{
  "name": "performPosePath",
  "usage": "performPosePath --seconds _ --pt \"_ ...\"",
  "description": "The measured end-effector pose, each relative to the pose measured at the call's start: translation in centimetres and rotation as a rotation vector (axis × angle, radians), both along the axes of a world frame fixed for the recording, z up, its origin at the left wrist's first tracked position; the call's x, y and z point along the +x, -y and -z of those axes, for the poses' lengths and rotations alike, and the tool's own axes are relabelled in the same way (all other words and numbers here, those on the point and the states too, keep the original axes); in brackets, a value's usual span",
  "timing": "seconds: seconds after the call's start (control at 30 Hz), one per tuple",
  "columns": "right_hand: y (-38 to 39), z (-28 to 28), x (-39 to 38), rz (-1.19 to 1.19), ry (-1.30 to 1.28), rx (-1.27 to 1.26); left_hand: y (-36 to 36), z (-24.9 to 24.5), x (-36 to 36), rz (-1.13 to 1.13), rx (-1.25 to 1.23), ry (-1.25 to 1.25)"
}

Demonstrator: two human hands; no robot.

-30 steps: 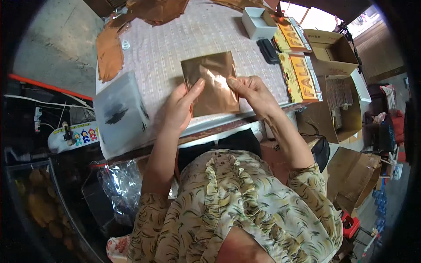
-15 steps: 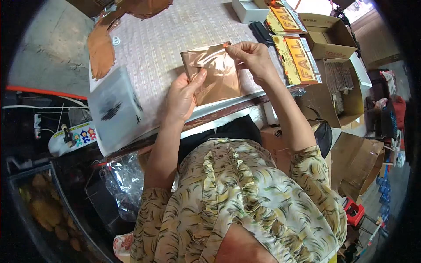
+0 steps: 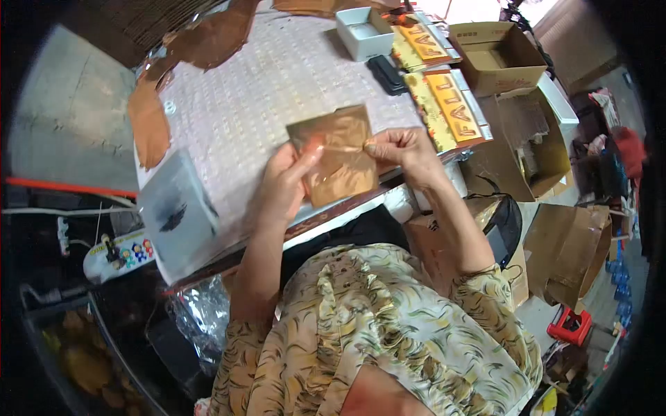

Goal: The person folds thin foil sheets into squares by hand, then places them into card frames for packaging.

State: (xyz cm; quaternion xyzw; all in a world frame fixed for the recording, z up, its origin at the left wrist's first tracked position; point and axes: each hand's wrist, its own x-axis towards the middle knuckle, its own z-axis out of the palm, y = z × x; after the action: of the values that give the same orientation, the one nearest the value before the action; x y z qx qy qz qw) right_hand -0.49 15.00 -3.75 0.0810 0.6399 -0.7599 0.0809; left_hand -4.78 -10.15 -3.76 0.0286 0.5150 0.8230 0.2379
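Note:
A flat, shiny copper-coloured foil packet (image 3: 341,159) is held up over the front edge of the table. My left hand (image 3: 286,179) grips its left side, thumb across the front and fingers behind. At the packet's right edge, my right hand (image 3: 409,154) pinches with thumb and fingertips. A stack of clear plastic bags (image 3: 179,211) lies left of my left hand. Flat copper-brown foil pieces (image 3: 149,125) rest along the table's left side. Beyond my right hand are printed "FALL" packs (image 3: 454,111).
A white box (image 3: 364,35) and a black case (image 3: 387,75) stand at the table's back right. Open cardboard boxes (image 3: 496,59) crowd the right side. A red stool (image 3: 570,326) is on the floor. Crinkled clear plastic (image 3: 201,319) hangs below the table at left.
The view has shifted, so the table and the packet appear lower. My right hand has moved from the packet's top right corner down to its right edge. My left hand keeps its hold.

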Motion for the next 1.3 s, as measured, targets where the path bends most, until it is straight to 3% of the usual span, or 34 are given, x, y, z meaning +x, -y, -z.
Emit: performPosePath --seconds 0.07,0.17,0.37,0.43,0.5,0.57,0.6,0.67,0.7,0.77,0.83,0.9,1.3 --pt "-0.6 -0.2 1.0 0.019 0.007 0.032 -2.5 -1.6 -0.5 -0.078 0.068 -0.038" --pt "-1.9 -0.3 2.5 0.065 0.062 0.028 -3.4 -1.4 -1.5 0.018 -0.058 -0.041" --pt "-6.9 -0.3 5.9 0.203 0.035 -0.010 -8.8 -2.2 -2.1 0.195 -0.033 0.016" --pt "-9.2 -1.2 7.4 0.337 0.086 0.043 -11.3 -3.4 -3.3 0.314 -0.088 0.006" --pt "-11.9 -0.7 8.9 0.449 -0.034 -0.038 -14.0 -2.0 -5.7 0.322 -0.207 -0.111" --pt "-14.8 -0.6 10.6 0.494 -0.093 -0.039 -17.2 -1.9 -8.3 0.339 -0.717 -0.847" --pt "-15.9 -0.6 11.2 0.530 -0.120 -0.060 -19.1 -1.8 -9.8 0.337 -0.713 -0.851" --pt "-17.5 -0.5 12.5 0.572 -0.182 -0.076 -22.9 -1.3 -12.4 0.301 -0.994 -1.251" --pt "-18.0 -0.3 13.0 0.579 -0.217 -0.076 -24.5 -0.2 -13.3 0.289 -0.996 -1.255" --pt "-18.7 -0.7 14.0 0.586 -0.218 -0.009 -27.6 3.8 -14.9 -0.131 -1.182 -1.640" --pt "-19.5 -0.1 14.8 0.612 -0.237 -0.010 -29.1 5.1 -15.6 -0.211 -1.258 -1.626" --pt "-19.7 0.1 15.2 0.622 -0.240 -0.023 -29.5 5.0 -15.5 -0.092 -1.299 -1.541" --pt "-20.0 1.5 14.4 0.592 -0.225 -0.108 -29.3 2.2 -14.3 0.052 -1.256 -1.622"
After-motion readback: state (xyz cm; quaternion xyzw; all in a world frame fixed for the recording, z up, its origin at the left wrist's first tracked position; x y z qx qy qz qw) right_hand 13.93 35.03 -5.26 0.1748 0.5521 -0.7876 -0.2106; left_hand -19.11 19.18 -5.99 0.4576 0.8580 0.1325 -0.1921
